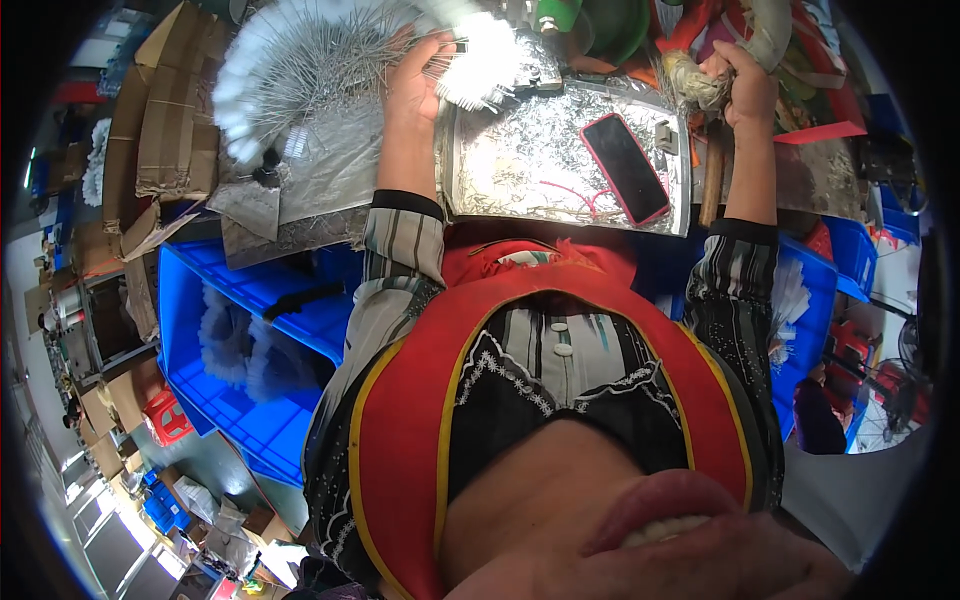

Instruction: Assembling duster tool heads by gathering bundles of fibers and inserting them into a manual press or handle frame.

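At the far side of the bench, my left hand (pixel 418 82) is closed around thin wire stems beside a glaring white bristle brush (pixel 480 62). Strong light washes out the detail there. To its left spreads a big pile of white-tufted brushes with thin metal stems (pixel 310 75). On the right, my right hand (pixel 750 88) grips a lumpy, pale yellow wrapped handle (pixel 697 82). Green machine parts (pixel 610 30) stand between my hands at the back. Below them lies a bright tray (pixel 520 150) strewn with metal scraps.
A phone with a red case (pixel 625 168) lies on the tray's right side. Cardboard boxes (pixel 175 110) stand at the left. Blue crates (pixel 245 340) sit below the bench edge, one holding white brush bundles. A wooden stick (pixel 712 175) is beside my right forearm.
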A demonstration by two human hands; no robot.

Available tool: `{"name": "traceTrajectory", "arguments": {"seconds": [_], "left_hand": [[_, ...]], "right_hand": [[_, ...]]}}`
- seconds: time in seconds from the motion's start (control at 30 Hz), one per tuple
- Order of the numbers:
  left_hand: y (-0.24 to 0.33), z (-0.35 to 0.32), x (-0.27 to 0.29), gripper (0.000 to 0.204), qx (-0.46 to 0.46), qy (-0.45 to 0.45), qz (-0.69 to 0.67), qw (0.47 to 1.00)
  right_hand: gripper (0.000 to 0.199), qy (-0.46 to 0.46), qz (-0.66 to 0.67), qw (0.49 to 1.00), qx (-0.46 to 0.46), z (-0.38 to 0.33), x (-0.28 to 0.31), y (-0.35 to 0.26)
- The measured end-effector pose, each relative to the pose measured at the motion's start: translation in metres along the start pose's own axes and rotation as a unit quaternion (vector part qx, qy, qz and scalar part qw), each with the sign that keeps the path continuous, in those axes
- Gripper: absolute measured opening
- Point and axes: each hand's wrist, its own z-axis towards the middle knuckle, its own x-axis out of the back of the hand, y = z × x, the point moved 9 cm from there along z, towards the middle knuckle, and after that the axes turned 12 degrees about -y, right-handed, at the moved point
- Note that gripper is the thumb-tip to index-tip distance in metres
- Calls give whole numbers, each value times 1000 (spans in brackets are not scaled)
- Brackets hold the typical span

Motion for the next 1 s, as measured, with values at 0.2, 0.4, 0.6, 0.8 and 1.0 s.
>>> {"name": "traceTrajectory", "arguments": {"seconds": [0.2,0.4,0.6,0.8,1.0], "left_hand": [[-16,13,21,49,69,30,-19,997],[-5,11,12,27,15,68,16,997],[-14,23,28,52,34,76,16,996],[-2,22,9,52,4,49,27,998],[-9,18,3,54,23,-16,-52,998]], "right_hand": [[29,4,-25,999,37,-4,-4,-5],[27,-11,-7,999,-45,8,7,-10],[29,-48,-8,994,-100,12,-6,-23],[14,18,-245,923,297,-23,-12,-10],[26,32,-28,993,109,-9,-5,-4]]}}
